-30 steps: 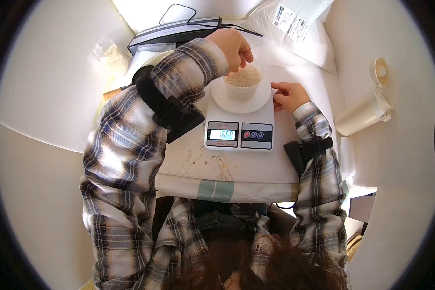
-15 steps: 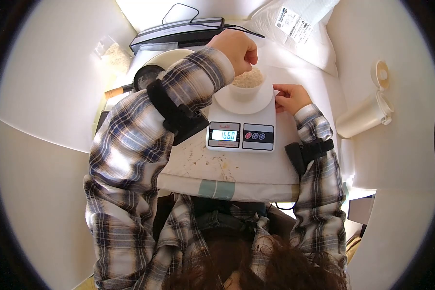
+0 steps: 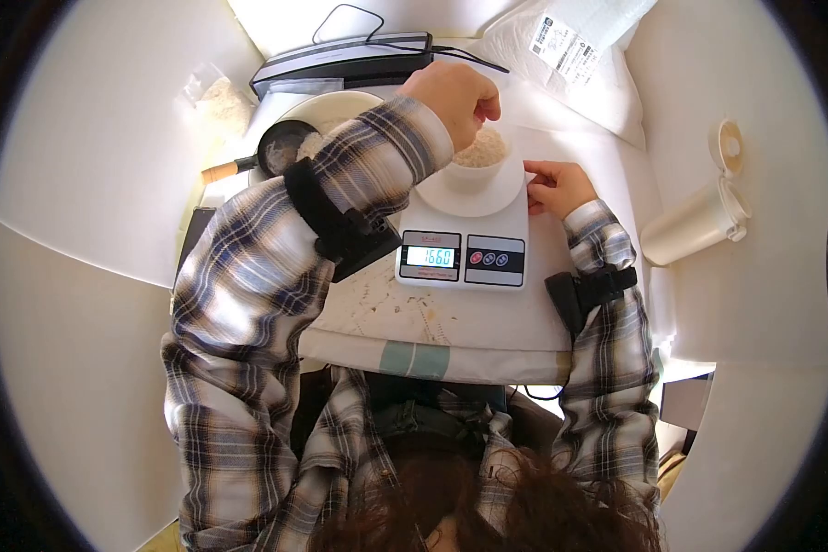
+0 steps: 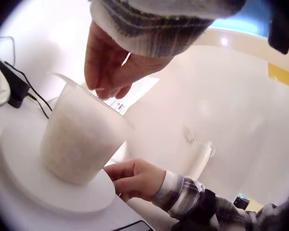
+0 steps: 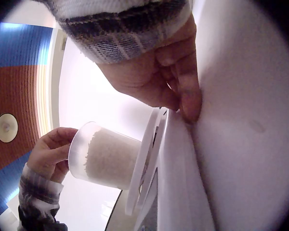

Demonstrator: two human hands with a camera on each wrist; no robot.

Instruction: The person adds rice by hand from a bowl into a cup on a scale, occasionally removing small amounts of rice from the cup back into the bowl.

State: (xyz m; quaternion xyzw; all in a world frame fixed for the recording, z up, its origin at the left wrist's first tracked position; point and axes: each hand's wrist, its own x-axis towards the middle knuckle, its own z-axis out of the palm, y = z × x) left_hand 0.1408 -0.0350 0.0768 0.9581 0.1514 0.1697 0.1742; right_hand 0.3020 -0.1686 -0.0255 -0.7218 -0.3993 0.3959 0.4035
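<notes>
My left hand (image 3: 453, 97) is over a translucent plastic cup (image 4: 86, 127) of white rice (image 3: 483, 147), palm down. Its thumb and fingertips are pinched together right at the cup's rim, with a tiny white bit of rice showing between them in the left wrist view. The cup stands upright on the round white platform (image 3: 465, 204) of a kitchen scale (image 3: 462, 225), whose display (image 3: 430, 257) is lit. Beside the scale's right edge my right hand (image 3: 564, 190) rests low, index finger reaching the edge and the other fingers loosely bent.
Behind my left forearm are a white bowl (image 3: 363, 98) and a small black pan (image 3: 281, 145). A vacuum sealer (image 3: 340, 66) with a cord lies at the back. A white labelled bag (image 3: 561, 69) fills the back right, and a cream lidded container (image 3: 695, 225) lies at the right.
My left hand stays pinched over the cup, its fingertips shifting slightly. The head view has swung a little, showing more of the pan and bowl. My right hand keeps its place by the scale.
</notes>
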